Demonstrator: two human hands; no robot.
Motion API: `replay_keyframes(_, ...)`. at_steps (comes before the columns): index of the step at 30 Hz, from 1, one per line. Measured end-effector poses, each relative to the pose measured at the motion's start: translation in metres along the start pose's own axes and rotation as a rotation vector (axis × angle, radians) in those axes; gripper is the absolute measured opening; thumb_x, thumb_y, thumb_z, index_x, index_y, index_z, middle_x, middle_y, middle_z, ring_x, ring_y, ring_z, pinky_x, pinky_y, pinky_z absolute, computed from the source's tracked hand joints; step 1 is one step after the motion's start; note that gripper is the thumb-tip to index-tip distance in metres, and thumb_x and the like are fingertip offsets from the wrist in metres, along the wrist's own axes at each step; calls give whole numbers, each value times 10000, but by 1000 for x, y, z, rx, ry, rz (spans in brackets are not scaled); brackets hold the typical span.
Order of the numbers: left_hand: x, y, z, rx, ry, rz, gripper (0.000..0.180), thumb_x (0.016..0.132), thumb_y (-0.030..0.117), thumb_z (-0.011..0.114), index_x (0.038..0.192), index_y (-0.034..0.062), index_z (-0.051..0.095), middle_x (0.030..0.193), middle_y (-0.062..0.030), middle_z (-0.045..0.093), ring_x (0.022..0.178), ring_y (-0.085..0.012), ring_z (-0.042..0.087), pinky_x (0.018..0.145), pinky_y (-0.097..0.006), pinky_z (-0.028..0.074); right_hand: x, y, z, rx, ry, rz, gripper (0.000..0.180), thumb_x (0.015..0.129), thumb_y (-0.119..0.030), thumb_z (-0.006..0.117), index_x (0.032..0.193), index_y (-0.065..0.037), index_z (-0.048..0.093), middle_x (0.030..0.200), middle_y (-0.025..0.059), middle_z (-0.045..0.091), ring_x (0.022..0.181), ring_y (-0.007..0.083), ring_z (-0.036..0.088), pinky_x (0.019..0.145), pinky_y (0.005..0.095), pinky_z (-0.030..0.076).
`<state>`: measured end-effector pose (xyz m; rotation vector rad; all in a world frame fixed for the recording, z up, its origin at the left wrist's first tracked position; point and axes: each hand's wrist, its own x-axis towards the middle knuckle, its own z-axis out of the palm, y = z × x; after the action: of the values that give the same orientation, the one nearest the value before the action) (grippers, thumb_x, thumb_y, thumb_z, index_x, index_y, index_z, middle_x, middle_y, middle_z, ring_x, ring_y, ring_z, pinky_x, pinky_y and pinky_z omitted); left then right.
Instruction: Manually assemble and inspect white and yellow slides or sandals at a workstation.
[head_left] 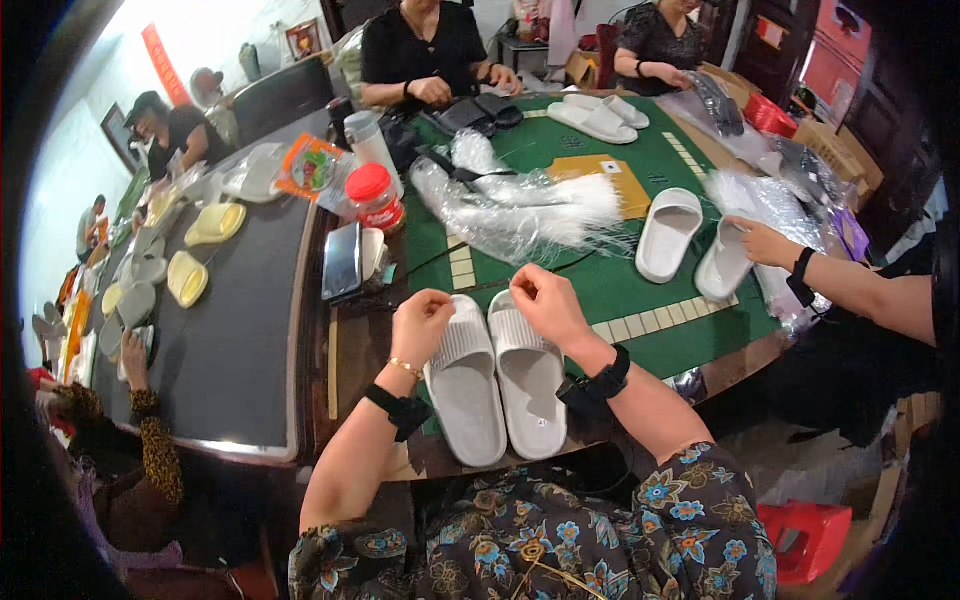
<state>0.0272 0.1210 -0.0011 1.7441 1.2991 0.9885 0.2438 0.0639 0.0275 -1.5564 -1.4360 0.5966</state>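
My floral-print lap fills the bottom of the view, and just past it a pair of white slides [497,385] lies side by side, soles down, at the near edge of the green worktop [640,290]. My left hand [420,322] hovers curled over the toe of the left slide, my right hand [545,300] curled over the toe of the right one; the two hands are apart, fingers pinched in, and I cannot tell whether they hold anything small. The pair looks matched and lined up but is not bagged yet, so I judge the packing of this pair has barely begun. Two more white slides [668,235] sit loose further right, where another person's hand [765,243] rests on one, and another pair [598,118] lies at the far end. Of packaging, the largest is the heap of clear plastic bags [520,205] across the middle of the worktop, then a yellow square panel [608,178] behind it, a red stool [815,535] on the floor to my lower right, an orange-and-green printed packet [310,168] to the left, and a red-lidded jar [374,196] beside it.
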Motion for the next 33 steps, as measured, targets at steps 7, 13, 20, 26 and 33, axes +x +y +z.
replay_keyframes(7,-18,-4,15,-146,-85,-54,153,833,110,681,912,-20,701,769,-64,703,705,-79,625,660,-261,507,-10,-5,37,-80,-56,-342,73,812,-125,635,799,-57,609,749,114,622,757,326,610,678,449,466)
replay_keyframes(13,-23,-1,11,-167,-75,-57,141,830,101,702,901,-21,704,748,-30,687,679,-60,597,640,-240,496,-13,1,42,-188,-44,-383,91,803,-145,652,808,-56,636,747,105,631,741,309,613,670,420,473)
replay_keyframes(20,-21,1,10,-185,-96,-80,122,833,80,705,888,-29,697,771,-18,678,702,-59,598,655,-225,492,-13,2,42,-221,-66,-374,82,798,-145,654,802,-64,641,751,98,638,745,310,616,675,428,473)
replay_keyframes(26,-20,-6,12,-210,-75,-63,133,820,99,711,872,-23,705,739,-24,687,670,-61,606,639,-234,500,-12,4,43,-220,-82,-366,90,794,-148,655,796,-58,650,743,103,637,737,307,618,673,430,475)
replay_keyframes(33,-26,-6,12,-203,-73,-59,134,835,101,705,889,-22,709,726,-19,676,663,-50,589,628,-232,492,-17,1,40,-229,-116,-338,92,800,-148,618,794,-66,659,764,108,645,786,316,626,719,449,484)
